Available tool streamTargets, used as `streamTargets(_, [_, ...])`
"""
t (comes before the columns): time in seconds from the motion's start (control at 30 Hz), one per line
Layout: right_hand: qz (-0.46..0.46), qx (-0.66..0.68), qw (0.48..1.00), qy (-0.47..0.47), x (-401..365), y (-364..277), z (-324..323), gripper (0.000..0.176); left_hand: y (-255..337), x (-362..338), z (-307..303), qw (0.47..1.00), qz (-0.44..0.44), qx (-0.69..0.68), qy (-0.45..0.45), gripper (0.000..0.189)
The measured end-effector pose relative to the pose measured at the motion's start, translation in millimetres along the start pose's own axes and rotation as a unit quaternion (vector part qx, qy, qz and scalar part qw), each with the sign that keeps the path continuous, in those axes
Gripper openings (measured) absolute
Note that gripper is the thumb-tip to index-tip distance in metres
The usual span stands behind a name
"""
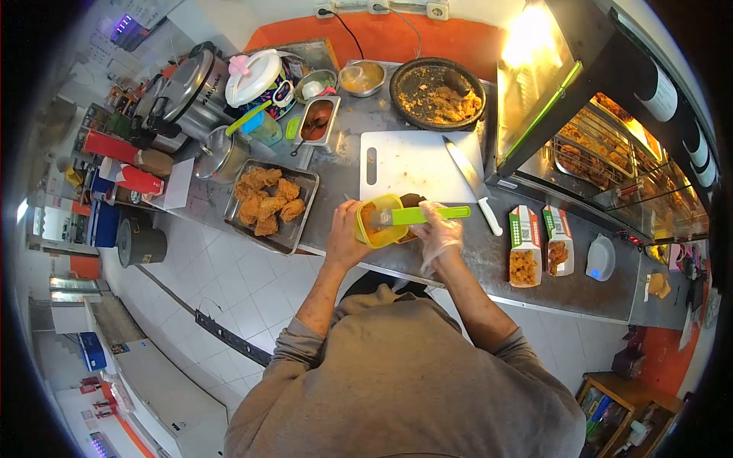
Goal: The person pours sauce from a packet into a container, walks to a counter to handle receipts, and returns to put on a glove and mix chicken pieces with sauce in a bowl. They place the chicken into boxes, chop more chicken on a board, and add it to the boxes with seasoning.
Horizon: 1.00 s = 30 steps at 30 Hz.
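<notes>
My left hand (345,237) is closed around the side of a yellow plastic tub (380,238) with orange-brown residue inside. In my right hand (443,235), covered by a clear plastic glove, is a green-handled utensil (431,216). Its head reaches over the tub's opening, and I cannot make out its exact kind. Partly hidden behind the tub and my right hand is a dark brown round item (412,200). Just beyond my hands lies a white cutting board (420,156) with crumbs on it. A knife (466,172) rests across the board's right edge, handle toward me.
Fried chicken pieces fill a metal tray (304,233) at left. A dark stone mortar (397,95) holds brown mash at the back. Two boxes of fried food (525,244) and a white dish (601,259) stand right, below a lit glass warmer (603,153). A sauce pan (333,130) sits back left.
</notes>
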State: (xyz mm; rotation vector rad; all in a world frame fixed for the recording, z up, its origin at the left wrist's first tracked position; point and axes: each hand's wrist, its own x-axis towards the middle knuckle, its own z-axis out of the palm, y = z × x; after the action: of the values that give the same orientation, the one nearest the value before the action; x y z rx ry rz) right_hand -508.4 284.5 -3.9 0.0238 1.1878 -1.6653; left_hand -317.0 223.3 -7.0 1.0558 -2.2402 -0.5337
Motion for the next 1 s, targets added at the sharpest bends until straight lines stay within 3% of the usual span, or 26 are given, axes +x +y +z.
streamTargets(0.13, [-0.008,0.092,0.995,0.023,2,-20,-13,0.028,-3,-2,5,0.999,-0.019,0.033,0.034,0.083])
streamTargets(0.23, [-0.115,0.071,0.989,0.056,10,-24,-29,0.020,-10,-9,3,0.994,-0.067,0.060,0.061,0.084])
streamTargets(0.27, [-0.113,0.069,0.990,0.057,23,-10,-45,0.020,-11,-10,1,0.994,-0.070,0.059,0.061,0.084])
streamTargets(0.33, [-0.281,-0.144,0.948,0.029,45,18,-66,0.019,-11,-12,-3,0.992,-0.081,0.064,0.067,0.084])
streamTargets(0.37, [-0.302,-0.262,0.915,0.059,45,23,-72,0.013,-11,-14,-5,0.992,-0.083,0.065,0.067,0.084])
streamTargets(0.63, [-0.388,-0.325,0.863,-0.013,54,45,-76,0.012,-19,-25,-9,0.994,-0.095,0.022,0.047,0.084])
streamTargets(0.7, [-0.419,-0.422,0.804,0.000,51,39,-78,0.012,-22,-24,-9,0.995,-0.093,0.015,0.046,0.084])
streamTargets(0.73, [-0.420,-0.424,0.802,0.001,43,31,-75,0.012,-24,-23,-10,0.995,-0.091,0.010,0.044,0.084])
streamTargets(0.8, [-0.491,-0.523,0.687,-0.110,25,15,-70,0.013,-26,-20,-13,0.995,-0.090,0.013,0.041,0.085])
streamTargets(0.87, [-0.498,-0.540,0.660,-0.158,21,12,-74,0.018,-31,-16,-14,0.995,-0.089,0.015,0.041,0.085])
streamTargets(0.93, [-0.561,-0.557,0.580,-0.195,18,13,-75,0.020,-38,-12,-15,0.996,-0.086,0.004,0.027,0.085])
streamTargets(1.0, [-0.537,-0.563,0.590,-0.215,9,8,-66,0.022,-49,-5,-14,0.997,-0.073,-0.012,0.014,0.085])
